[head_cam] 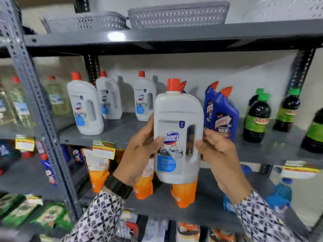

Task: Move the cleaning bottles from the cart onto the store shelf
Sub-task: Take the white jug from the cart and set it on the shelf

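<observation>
The white Domex bottle (178, 135) is held upright in the air in front of the grey middle shelf (111, 131), label toward the person, likely so it can be set down facing outward like its neighbours. The left hand (139, 151) wraps its left side, the grip pinching the bottle with the thumb on the label; the right hand (218, 154) presses its handle side, fingers curled behind. Three matching white bottles (85, 107) stand at 9 o'clock of it on the shelf, and blue toilet-cleaner bottles (222, 116) at 3 o'clock. The gap between looks like the intended spot. The cart (129, 229) is barely visible at 6 o'clock
</observation>
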Tool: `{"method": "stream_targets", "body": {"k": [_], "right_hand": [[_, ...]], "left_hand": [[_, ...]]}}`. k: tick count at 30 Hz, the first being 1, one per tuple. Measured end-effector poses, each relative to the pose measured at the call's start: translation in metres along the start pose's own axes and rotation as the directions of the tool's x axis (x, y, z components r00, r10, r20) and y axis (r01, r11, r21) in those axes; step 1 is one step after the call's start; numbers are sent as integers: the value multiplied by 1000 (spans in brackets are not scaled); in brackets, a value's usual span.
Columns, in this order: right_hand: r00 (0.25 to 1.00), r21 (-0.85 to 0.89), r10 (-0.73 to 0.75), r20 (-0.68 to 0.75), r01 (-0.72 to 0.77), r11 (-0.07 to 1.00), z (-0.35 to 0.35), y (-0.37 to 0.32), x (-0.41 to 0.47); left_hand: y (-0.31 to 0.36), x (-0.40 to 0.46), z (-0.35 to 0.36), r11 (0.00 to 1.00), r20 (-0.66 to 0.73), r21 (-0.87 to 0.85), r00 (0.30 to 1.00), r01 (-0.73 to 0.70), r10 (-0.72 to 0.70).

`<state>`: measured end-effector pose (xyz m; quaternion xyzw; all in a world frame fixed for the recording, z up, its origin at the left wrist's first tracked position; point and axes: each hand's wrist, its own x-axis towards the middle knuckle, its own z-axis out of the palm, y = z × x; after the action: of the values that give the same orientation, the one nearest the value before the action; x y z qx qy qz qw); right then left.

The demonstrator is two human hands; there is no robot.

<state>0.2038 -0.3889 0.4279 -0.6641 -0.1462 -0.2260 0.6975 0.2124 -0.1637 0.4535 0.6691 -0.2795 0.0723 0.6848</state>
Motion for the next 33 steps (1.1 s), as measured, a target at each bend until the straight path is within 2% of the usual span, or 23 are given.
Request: {"method": "stream_targets", "body": {"k": [4,7,13,16,20,23,28,33], "right_hand": [[999,-32,-24,-21,23,999,60,30,58],[997,-71,-29,-72,23,997,99,53,101],[997,-168,-19,-69,7,986,135,79,146],[998,-163,-21,-66,10,987,137,86,150],[996,-287,85,36,-71,955,132,108,130],[990,-386,138,30,-116,915,136,118,131],[973,-438,196,124,-123,891,157,121,156],[973,-499,189,131,-100,861,165,128,161]], "left_hand": [[-25,57,-57,998,-70,52,997,29,-26],[-38,98,-94,998,-115,32,992,56,-52],[-67,140,-140,1000,-85,19,996,19,-17],[-79,140,-154,1000,-72,16,997,21,-20],[-99,130,-176,981,1,162,994,107,-109],[-106,131,-185,942,75,296,979,159,-189],[-106,138,-204,895,35,417,981,161,-193],[-118,135,-218,891,27,411,974,193,-223]]}}
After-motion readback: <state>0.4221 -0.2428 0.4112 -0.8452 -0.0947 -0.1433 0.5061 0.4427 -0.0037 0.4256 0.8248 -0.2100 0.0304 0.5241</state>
